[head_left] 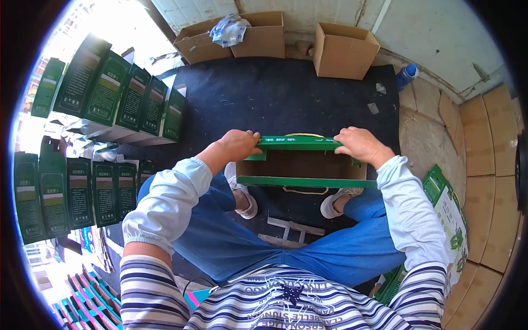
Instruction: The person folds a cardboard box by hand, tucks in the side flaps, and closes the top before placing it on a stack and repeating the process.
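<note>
An open green gift box (303, 181) with a brown cardboard inside stands on the black mat (275, 93) between my feet. My left hand (237, 145) grips the left end of its far top flap, fingers curled over the edge. My right hand (360, 144) holds the right end of the same flap. A rope handle shows at the far side and another at the near side of the box.
Two rows of finished green boxes (132, 104) stand at the left. Open brown cartons (344, 50) sit at the mat's far edge, one holding a cloth (228, 28). A blue bottle (407, 74) lies far right. Flat green box blanks (448, 214) lie by my right knee.
</note>
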`<action>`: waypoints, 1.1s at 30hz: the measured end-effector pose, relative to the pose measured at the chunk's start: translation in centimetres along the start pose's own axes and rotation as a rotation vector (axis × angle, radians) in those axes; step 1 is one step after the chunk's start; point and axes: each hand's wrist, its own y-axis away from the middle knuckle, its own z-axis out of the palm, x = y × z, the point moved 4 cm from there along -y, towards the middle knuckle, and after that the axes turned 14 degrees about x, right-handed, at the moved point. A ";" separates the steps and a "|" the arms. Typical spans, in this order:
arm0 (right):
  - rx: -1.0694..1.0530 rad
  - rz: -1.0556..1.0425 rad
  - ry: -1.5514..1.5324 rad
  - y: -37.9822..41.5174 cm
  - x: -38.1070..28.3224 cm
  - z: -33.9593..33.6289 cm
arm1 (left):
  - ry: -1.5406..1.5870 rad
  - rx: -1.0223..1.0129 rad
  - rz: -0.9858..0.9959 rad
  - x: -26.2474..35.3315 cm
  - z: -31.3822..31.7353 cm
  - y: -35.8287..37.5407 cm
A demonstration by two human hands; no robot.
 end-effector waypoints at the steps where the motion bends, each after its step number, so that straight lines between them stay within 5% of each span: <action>1: -0.089 0.068 -0.039 0.4 0.3 -0.4 | 0.019 0.019 -0.032 -0.1 -0.2 0.3; 6: -0.215 0.191 0.125 2.9 1.0 -1.3 | -0.039 0.015 -0.167 1.7 -0.9 1.7; 11: -0.253 0.195 0.253 2.9 0.1 0.5 | -0.444 0.088 -0.145 2.7 2.8 1.4; 20: -0.255 0.249 0.275 2.2 1.3 1.9 | -0.435 0.140 -0.100 2.6 3.5 1.6; 27: -0.139 0.310 0.403 2.1 0.7 4.9 | 0.045 -0.028 -0.148 1.2 0.7 2.0; 33: -0.051 0.331 0.532 2.6 0.5 7.1 | -0.057 -0.028 -0.197 1.6 1.8 0.2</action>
